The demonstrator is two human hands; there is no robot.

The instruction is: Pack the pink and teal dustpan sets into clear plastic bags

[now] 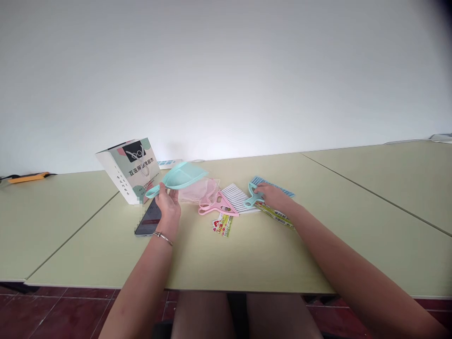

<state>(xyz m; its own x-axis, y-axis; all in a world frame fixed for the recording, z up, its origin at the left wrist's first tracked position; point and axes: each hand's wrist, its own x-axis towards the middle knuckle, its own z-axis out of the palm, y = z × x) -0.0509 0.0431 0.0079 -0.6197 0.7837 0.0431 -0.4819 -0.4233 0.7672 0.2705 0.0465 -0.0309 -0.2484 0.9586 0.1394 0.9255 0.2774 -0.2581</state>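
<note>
My left hand (168, 204) is closed around the handle of a teal plastic dustpan (181, 176), holding it tilted just above the table. My right hand (272, 195) rests with curled fingers on the handle of a teal hand brush (254, 193) with blue bristles, which lies flat on the table. Between the two hands lie a pink dustpan (199, 190) and a pink-handled brush (219, 205) with white bristles. Printed paper labels (223, 225) lie in front of the brushes.
A printed cardboard box (129, 169) stands tilted at the left. A dark phone (148, 221) lies near my left wrist. An orange tool (28, 177) sits at the far left edge. Pale green tables (247, 259) join at seams; a white wall is behind.
</note>
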